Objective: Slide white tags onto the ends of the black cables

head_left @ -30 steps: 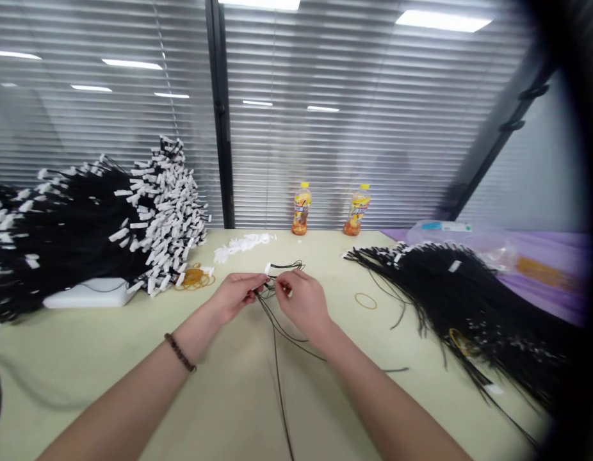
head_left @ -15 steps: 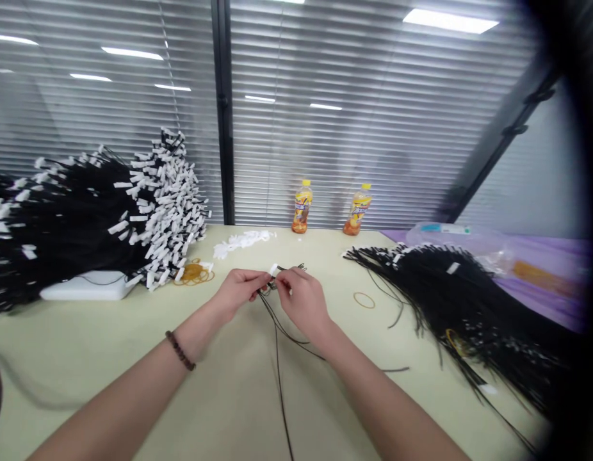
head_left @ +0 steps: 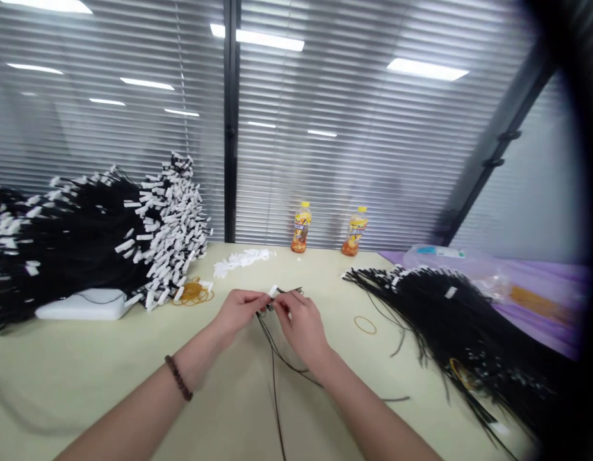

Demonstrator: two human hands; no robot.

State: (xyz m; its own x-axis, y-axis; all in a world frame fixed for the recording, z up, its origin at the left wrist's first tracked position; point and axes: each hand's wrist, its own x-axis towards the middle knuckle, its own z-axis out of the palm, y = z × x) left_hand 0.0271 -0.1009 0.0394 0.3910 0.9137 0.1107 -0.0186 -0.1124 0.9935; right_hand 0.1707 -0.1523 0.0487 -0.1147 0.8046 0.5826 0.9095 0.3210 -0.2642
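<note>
Both hands meet over the middle of the table. My left hand [head_left: 243,312] pinches a small white connector [head_left: 273,291] at the end of thin black wires [head_left: 276,349]. Close on its right, my right hand [head_left: 301,320] has its fingertips closed on the black wires beside the connector. The wires hang below the hands toward the near edge, and some pass under my right forearm. Exactly how the fingertips meet the connector is too small to tell.
At left lies a big heap of black cables with white ends [head_left: 171,230], with yellow rubber bands [head_left: 193,292] and a white box [head_left: 82,305]. White pieces [head_left: 241,260] and two bottles [head_left: 301,229] stand behind. Right: a rubber band [head_left: 365,325] and black wire bundle [head_left: 431,307].
The view has tilted up, so everything sits lower in the picture. Both hands keep their grip at the connector, with only slight finger movement.
</note>
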